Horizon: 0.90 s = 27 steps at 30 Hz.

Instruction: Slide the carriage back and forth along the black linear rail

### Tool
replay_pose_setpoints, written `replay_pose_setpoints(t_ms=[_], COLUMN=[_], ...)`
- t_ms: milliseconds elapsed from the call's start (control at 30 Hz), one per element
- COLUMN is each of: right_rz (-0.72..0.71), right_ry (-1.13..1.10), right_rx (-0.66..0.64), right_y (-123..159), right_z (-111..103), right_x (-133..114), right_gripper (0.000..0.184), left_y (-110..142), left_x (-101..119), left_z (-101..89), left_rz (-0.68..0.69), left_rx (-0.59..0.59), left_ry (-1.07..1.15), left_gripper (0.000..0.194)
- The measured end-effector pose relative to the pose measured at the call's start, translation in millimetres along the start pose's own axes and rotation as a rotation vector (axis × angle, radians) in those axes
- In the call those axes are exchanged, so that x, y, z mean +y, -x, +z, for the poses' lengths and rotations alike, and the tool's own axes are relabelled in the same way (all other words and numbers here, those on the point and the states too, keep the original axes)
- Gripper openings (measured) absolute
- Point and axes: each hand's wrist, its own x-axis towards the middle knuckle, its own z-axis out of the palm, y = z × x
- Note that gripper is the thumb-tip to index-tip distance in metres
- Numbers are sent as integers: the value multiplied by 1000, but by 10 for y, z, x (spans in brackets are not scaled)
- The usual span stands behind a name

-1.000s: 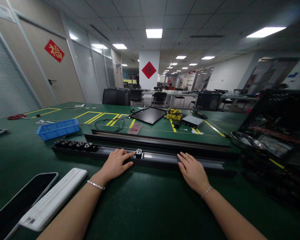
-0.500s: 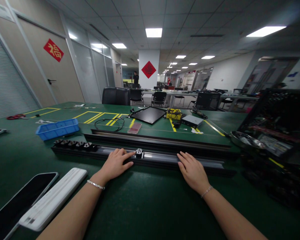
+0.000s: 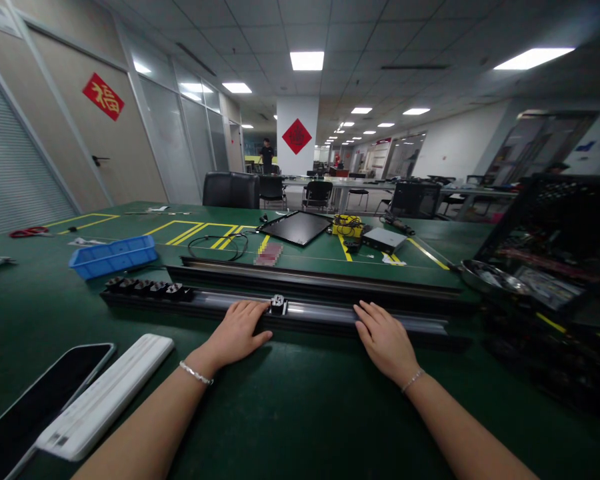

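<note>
A long black rail (image 3: 325,316) with a shiny inner channel lies crosswise before me. In its middle sits a small block (image 3: 279,305), black with a silvery patterned face. My left hand (image 3: 237,333) rests on the rail just left of this block, fingers stretched and thumb apart; its fingertips are at or close to the block's side. Farther right, my right hand (image 3: 386,340) lies with spread fingers on the near edge of the rail, holding nothing. Several similar blocks (image 3: 143,287) stand in a row at the rail's left end. Behind runs a second black rail (image 3: 310,283).
A blue bin (image 3: 114,257) stands back left. Near my left forearm lie a phone (image 3: 45,393) and a white bar-shaped device (image 3: 110,393). Beyond the rails are a flat black panel (image 3: 297,227) and a yellow object with cables (image 3: 347,225). A metal bowl (image 3: 495,279) sits at right.
My left hand has shifted slightly and its index finger has drawn in toward the other fingers. My right hand stays put. In the far background a person has come into view.
</note>
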Motion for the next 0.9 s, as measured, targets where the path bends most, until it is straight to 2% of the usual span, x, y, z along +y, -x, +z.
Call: replay_pose_setpoints(t_ms=[300,900], right_rz=[7,-4], right_ry=[-15,14], right_rx=[-10,13], right_y=[2,-1], right_z=[-13,8], right_x=[-2,8], right_gripper=[46,44], left_y=[-8,-18], left_x=[-67,-67], left_z=[13,12], left_rz=[-3,-4], left_rx=[-12,-20], left_ry=[52,26], left_gripper=[54,53])
